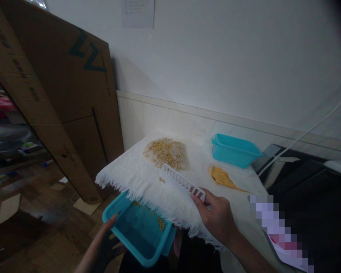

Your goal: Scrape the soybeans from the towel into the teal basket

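My left hand (104, 237) is closed on the left rim of a turquoise plastic bin (139, 242), held tilted below the table's front edge. Several yellow beans lie inside it, and the cloth's fringe hangs over its back rim. In my right hand (219, 217) is a white slotted plastic strip (179, 181), pinched at its near end and slanting over the cloth. Just beyond the strip's far end, a pile of dry yellow beans, like soybeans (165, 149), is spread on the table. A few loose beans (161, 179) lie left of the strip.
A white fringed tablecloth (125, 167) covers the table against the wall. A second turquoise bin (234, 150) stands at the back right, with a yellow cloth-like piece (223, 177) in front. A large cardboard box (74, 91) rises on the left. A white cable (307, 134) crosses at right.
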`<state>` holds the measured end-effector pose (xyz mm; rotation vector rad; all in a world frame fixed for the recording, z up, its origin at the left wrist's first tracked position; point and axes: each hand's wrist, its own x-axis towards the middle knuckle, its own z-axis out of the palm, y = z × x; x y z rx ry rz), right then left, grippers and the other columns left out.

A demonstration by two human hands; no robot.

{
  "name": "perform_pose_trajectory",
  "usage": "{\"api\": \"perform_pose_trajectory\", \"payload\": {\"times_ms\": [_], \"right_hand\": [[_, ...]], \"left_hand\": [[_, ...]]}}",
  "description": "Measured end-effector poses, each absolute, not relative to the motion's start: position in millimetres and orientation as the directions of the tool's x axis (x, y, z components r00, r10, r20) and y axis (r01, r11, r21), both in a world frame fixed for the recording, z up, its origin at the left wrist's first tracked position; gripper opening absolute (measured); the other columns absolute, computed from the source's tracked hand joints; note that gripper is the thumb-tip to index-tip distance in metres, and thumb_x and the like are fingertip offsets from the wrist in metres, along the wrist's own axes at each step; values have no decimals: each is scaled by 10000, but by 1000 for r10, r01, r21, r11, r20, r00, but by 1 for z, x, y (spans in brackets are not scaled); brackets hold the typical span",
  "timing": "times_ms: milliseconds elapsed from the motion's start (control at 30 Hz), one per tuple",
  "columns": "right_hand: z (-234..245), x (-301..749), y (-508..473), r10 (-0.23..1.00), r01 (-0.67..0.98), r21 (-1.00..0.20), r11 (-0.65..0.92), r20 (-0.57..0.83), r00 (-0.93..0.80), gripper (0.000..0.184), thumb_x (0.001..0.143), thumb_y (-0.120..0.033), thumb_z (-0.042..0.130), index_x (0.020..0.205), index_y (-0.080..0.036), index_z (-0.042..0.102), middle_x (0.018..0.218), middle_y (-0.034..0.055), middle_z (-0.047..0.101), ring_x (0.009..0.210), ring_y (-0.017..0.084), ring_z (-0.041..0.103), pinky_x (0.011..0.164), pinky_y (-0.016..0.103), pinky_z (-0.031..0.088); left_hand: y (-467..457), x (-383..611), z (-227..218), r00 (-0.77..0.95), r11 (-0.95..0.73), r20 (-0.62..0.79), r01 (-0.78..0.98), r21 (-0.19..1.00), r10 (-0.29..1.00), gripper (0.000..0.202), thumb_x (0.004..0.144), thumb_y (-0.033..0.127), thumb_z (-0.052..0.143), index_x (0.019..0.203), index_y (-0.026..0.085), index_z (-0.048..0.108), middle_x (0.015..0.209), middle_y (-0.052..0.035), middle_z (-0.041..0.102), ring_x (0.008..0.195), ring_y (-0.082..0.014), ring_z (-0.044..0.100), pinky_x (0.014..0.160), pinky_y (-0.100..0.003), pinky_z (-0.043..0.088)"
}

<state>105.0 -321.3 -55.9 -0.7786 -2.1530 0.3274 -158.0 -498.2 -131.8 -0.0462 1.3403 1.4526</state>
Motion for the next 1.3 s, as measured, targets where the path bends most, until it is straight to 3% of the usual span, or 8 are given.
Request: {"api": "perform_pose_trajectory", "payload": {"times_ms": [167,267,500,633,767,1000,1167,1300], "right_hand": [[-59,110,-323,594,457,-393,798,646,-480,269,999,-318,536,1005,-163,755,754,48,804,578,201,762,547,247,574],[-58,113,-326,585,470,-370,801,650,-485,266,1000,-308,534,1004,-160,755,722,40,796,560,199,757,530,245,565],[-55,109,-330,587,443,-394,805,635,-502,249,1002,-280,527,1024,-166,747,726,30,794,574,189,760,548,234,566],[-57,101,-326,586,409,-422,809,631,-509,243,1007,-269,526,1034,-160,743,727,32,791,576,175,754,552,221,562],[-56,97,-327,520,378,-363,852,672,-527,262,1017,-258,515,1035,-143,749,731,49,794,561,174,750,532,216,555],[-46,102,-346,461,283,-366,886,644,-610,286,1036,-252,484,1020,-160,755,788,50,813,590,162,763,546,197,567],[-47,100,-331,479,380,-312,871,712,-513,268,1022,-244,512,1003,-125,751,757,66,802,583,179,761,565,215,561],[-54,94,-312,523,429,-333,839,711,-470,253,1005,-244,528,1026,-109,741,692,48,776,529,172,735,515,215,515]], "left_hand": [[-497,-158,-130,-408,214,-675,-737,641,615,793,799,558,751,1461,191,513,1331,-172,729,1210,-395,673,841,-472,593],[-497,-157,-127,-401,209,-676,-746,633,618,808,773,569,773,1445,186,539,1209,-161,784,1189,-394,687,868,-485,593],[-496,-157,-127,-433,223,-668,-714,664,605,821,770,580,767,1434,161,531,1405,-224,663,1262,-453,626,834,-498,609],[-496,-161,-132,-422,220,-675,-726,651,605,790,780,568,767,1426,173,542,1367,-204,698,1262,-448,632,875,-520,610],[-496,-163,-131,-420,229,-690,-732,641,590,723,810,544,752,1408,186,559,1293,-186,746,1207,-425,677,896,-545,606],[-495,-158,-119,-460,242,-679,-697,675,572,631,873,481,702,1404,171,562,1345,-200,717,1197,-404,687,783,-460,646],[-494,-157,-119,-459,232,-683,-707,668,569,642,863,479,712,1405,167,564,1323,-191,732,1144,-402,713,815,-495,635],[-495,-158,-120,-452,227,-678,-709,667,580,594,869,483,707,1364,177,589,1294,-173,745,1112,-382,727,813,-477,636]]}}
